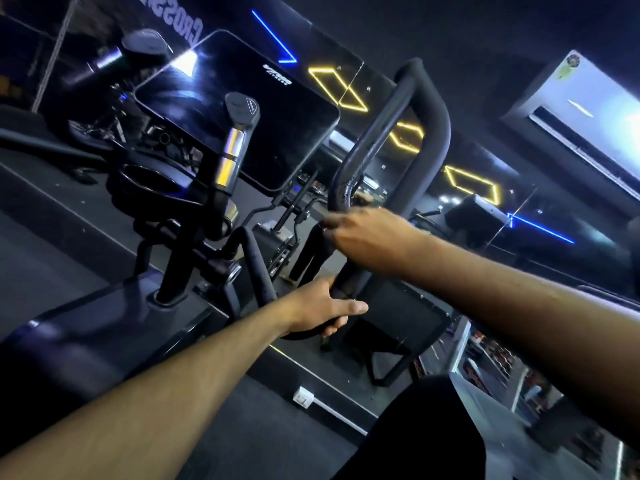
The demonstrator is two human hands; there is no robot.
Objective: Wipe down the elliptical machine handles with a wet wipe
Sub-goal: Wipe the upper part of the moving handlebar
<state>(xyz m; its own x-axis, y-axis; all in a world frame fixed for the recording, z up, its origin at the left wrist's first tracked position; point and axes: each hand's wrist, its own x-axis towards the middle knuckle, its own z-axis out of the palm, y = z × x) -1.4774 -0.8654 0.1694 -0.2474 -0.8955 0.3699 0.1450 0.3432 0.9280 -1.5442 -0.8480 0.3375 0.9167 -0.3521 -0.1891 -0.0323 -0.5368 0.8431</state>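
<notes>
Black foam loop handle (408,133) is the target, head view only. It rises up and away from both hands, long axis running from the lower stem near frame centre up to the bend at top, tilted right in this canted frame.

Left hand (322,306) is wrapped around the lower stem of that handle, thumb pointing right, fingers curled under. It reads as the brace.

Right hand (367,230) sits higher, at the base of the loop, knuckles to camera, fingers curled toward the tube. Wet wipe isn't visible; can't tell if it's tucked under that hand.

Right hand is nearer the uncleaned length, so my guess is the stroke goes up along the tube axis from there.

2nd handle with chrome grip (230,157) stands well to the left, untouched.
</notes>
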